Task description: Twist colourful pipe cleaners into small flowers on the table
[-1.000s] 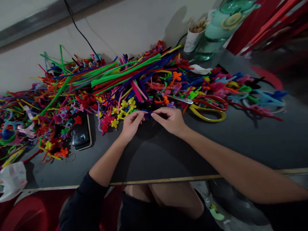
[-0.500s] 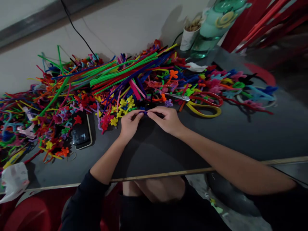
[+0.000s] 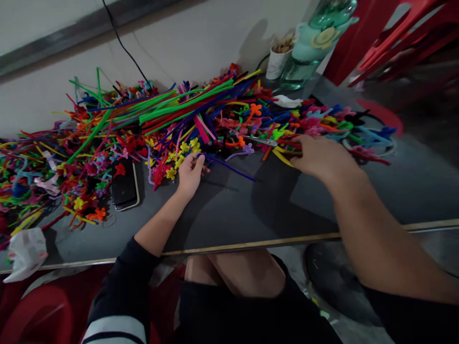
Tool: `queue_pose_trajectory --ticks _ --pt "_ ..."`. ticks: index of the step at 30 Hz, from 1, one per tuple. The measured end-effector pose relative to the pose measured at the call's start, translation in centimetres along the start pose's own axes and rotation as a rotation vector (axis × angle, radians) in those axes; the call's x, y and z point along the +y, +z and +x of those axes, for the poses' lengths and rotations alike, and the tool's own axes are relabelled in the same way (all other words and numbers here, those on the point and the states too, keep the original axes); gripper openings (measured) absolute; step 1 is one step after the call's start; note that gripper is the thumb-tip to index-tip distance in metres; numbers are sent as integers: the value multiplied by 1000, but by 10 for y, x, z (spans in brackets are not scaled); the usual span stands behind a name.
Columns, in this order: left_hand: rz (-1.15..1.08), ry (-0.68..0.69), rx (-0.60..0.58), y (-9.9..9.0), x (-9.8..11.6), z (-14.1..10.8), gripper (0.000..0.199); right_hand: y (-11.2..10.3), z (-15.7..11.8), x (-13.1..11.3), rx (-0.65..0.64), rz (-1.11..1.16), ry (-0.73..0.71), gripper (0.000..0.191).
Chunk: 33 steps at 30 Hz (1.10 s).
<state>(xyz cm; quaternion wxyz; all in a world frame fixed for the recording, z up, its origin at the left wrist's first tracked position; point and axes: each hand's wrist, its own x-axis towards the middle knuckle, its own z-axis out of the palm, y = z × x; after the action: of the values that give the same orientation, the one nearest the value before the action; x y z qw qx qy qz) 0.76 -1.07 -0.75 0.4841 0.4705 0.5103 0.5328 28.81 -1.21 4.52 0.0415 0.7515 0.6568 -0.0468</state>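
Observation:
A dark blue pipe cleaner is pinched at one end in my left hand, and its free end points right over the dark table. My right hand covers the handles of the scissors, its fingers curled at the red and yellow loops. The metal blades point left, toward the pile. Just left of the blades lies a small purple flower with a stem. Yellow flowers lie beside my left hand.
A heap of colourful pipe cleaners runs along the wall. A phone lies at left, near crumpled white plastic. At the back stand a paper cup and a green bottle. The table edge is close to me.
My right hand has left my left hand and moved right onto the scissors' handles. The blue pipe cleaner now shows at length from my left hand. The view has shifted slightly.

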Motion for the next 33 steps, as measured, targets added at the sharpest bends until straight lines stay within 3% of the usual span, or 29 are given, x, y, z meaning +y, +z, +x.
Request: queue_pose_trajectory --ticks 3,9,15,20,24,25,28,31,33 --pt "8 -18 -1 2 3 0 24 -2 -6 8 -7 -53 -56 48" --pt "22 -28 -5 2 5 0 23 -6 -24 -2 138 -58 70 45" --pt "29 -43 -34 2 4 1 20 -14 -20 16 205 74 81 38" --pt "29 -7 -13 2 0 1 17 -15 -17 31 212 323 186 26" --pt "71 73 27 0 -5 2 15 -3 -11 12 337 794 115 25" --pt "76 87 36 0 -5 2 15 0 -10 3 269 967 86 30" --pt "59 107 80 -1 -4 2 14 7 -6 -29 -124 1553 -136 30" --pt "9 100 150 0 -1 0 18 10 -3 -58 -412 1642 -338 26" --pt "-18 92 187 1 1 -2 21 10 2 -71 -462 1622 -414 28"
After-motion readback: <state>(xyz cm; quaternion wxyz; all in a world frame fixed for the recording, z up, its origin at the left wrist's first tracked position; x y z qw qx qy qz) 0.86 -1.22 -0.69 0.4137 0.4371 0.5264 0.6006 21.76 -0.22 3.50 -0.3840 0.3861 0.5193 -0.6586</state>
